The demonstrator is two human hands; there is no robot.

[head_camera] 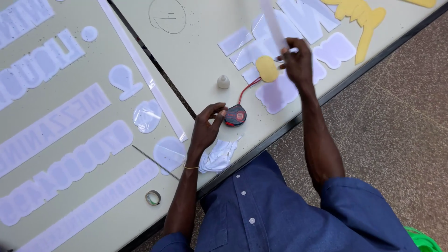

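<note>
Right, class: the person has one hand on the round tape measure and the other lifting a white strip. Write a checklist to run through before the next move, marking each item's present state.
1. Left hand touches the round black-and-red tape measure: ok.
2. Right hand grips the long white plastic strip: ok.
3. Strip lifted off the pale green table: ok.
4. Tape blade pulled out: cannot tell.
5. Small grey glue bottle upright, apart from both hands: ok.
6. Crumpled white cloth away from table edge: not ok.
</note>
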